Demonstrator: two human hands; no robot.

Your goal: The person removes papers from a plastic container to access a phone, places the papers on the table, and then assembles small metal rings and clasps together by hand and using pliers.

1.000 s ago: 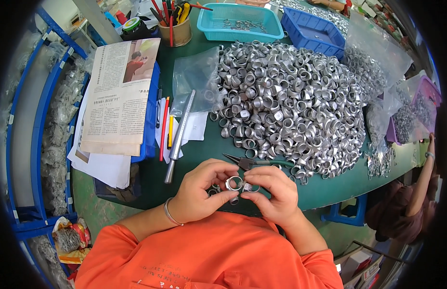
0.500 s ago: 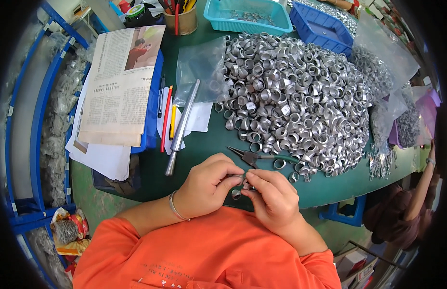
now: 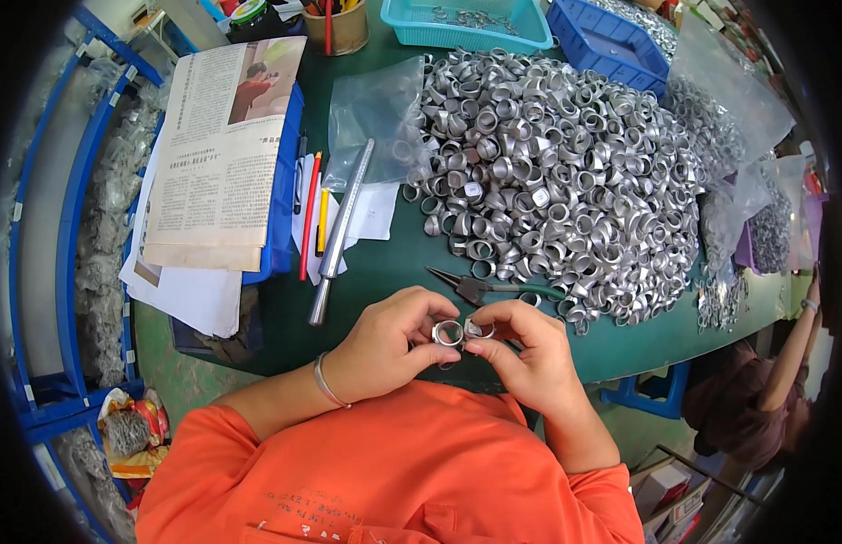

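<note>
Close in front of my body, at the table's near edge, my two hands meet. My left hand [image 3: 394, 338] pinches a silver-coloured metal ring [image 3: 448, 334] between thumb and fingers, its round opening facing up. Another metal ring [image 3: 481, 331] sits in the pinch of my right hand [image 3: 530, 352], right beside the first one. Just beyond my fingers lie pliers [image 3: 475, 286] with dark pointed jaws and a green handle. A large heap of similar metal rings [image 3: 557, 190] spreads past the pliers to the right.
A tapered metal ring mandrel [image 3: 342, 231] lies left of the heap, near a red pencil [image 3: 310, 218] and a yellow pen [image 3: 323, 222]. Newspaper [image 3: 212, 172] covers a blue tray. At the back stand a turquoise basket [image 3: 466, 36] and a blue bin [image 3: 607, 45]. Another person's arm [image 3: 793, 349] shows at right.
My hands have drawn slightly apart and turned, so the two rings now show between the fingertips. The view has shifted a little.
</note>
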